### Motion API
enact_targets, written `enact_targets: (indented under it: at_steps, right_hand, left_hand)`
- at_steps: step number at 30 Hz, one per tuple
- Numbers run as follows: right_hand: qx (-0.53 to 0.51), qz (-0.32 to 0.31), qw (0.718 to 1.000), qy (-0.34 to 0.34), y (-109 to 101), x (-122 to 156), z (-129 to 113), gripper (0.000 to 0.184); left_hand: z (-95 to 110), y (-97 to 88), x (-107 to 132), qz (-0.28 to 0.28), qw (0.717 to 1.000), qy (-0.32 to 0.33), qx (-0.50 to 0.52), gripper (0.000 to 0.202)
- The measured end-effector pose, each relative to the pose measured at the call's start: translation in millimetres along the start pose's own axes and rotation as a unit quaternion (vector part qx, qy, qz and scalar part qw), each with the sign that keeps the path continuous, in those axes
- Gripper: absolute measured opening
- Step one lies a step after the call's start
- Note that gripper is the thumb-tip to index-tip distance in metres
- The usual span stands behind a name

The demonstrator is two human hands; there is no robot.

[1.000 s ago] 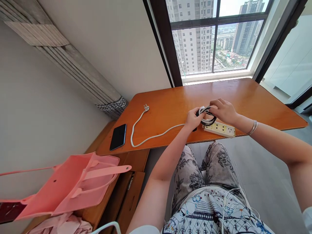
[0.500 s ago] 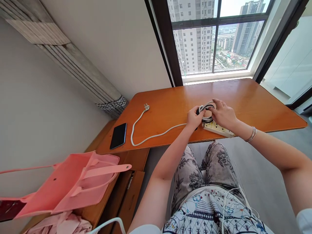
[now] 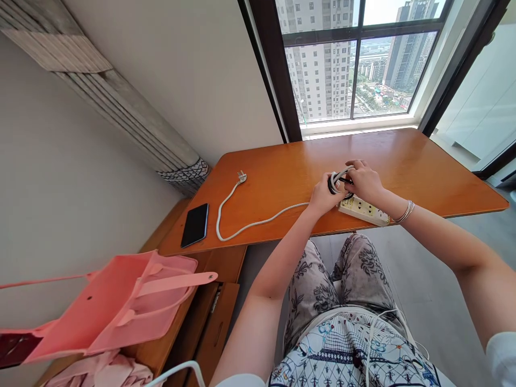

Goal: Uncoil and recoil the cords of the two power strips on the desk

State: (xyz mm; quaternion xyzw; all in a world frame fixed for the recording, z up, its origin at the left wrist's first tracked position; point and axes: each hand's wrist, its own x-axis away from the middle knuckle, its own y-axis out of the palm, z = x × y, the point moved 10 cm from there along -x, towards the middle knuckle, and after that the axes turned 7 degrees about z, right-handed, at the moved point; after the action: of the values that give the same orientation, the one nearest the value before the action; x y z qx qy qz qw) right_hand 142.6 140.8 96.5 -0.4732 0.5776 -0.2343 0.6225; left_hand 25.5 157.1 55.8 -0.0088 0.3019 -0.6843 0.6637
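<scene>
A coil of black and white cable [image 3: 334,184] is held between both hands above the table's near edge. My left hand [image 3: 323,195] is closed around the coil's left side. At its right side my right hand [image 3: 365,180] pinches the cable with bent fingers. Just beneath the right hand lies a cream power strip [image 3: 365,210] with several sockets, partly hidden by that hand. From near my left hand a white cord [image 3: 262,221] runs left across the table and curves up to a plug [image 3: 242,177].
A black phone [image 3: 195,225] lies on the wooden table [image 3: 278,177] at its left end. Left of the table, a pink bag [image 3: 121,306] stands on a lower wooden surface, with pink cloth [image 3: 100,371] below it. A window [image 3: 355,75] is behind the table.
My right hand has shifted slightly left, and its fingers have moved on the cable. The coil looks tighter and more gathered in my left hand. More of the power strip shows.
</scene>
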Motion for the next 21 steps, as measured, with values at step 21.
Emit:
enact_targets:
  at_steps: [21]
  right_hand:
    - [-0.229,0.019,0.969,0.095,29.4,-7.0,40.2,0.019]
  left_hand:
    - [4.7,8.1,-1.2,0.007,0.991,0.037,-0.126,0.072]
